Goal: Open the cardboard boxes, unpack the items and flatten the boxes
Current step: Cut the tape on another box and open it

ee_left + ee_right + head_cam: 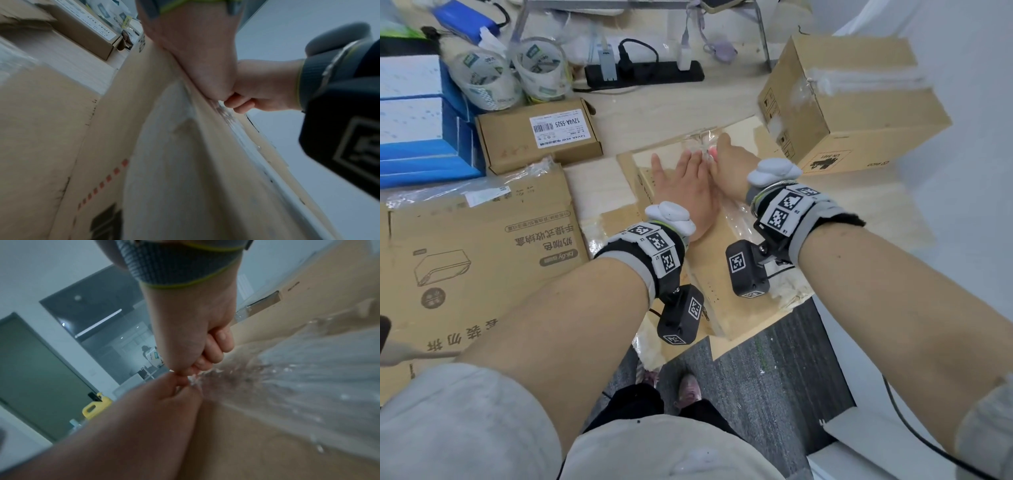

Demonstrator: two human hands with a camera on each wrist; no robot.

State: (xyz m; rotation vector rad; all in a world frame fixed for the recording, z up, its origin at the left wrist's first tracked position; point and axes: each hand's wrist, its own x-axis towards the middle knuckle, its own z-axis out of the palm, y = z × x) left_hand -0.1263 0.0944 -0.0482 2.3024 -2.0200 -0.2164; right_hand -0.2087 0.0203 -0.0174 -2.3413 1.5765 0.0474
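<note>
A flattened cardboard box (738, 317) lies in front of me, with a strip of clear tape (700, 137) running along it. My left hand (681, 186) lies flat on the cardboard, fingers straight and thumb spread, pressing it down. Right beside it, my right hand (724, 159) has its fingers curled and pinches the crinkled end of the tape (194, 380). In the right wrist view the clear tape (308, 369) stretches away over the brown cardboard (246, 443). The left wrist view shows my left palm (197, 53) on the cardboard (164, 162) and my right fist (252, 97) against it.
A closed cardboard box (859, 106) stands at the back right. A small labelled brown box (537, 137) and a large flattened printed box (482, 246) lie at the left. Tape rolls (486, 80), blue boxes (414, 120) and a power strip (643, 73) sit behind.
</note>
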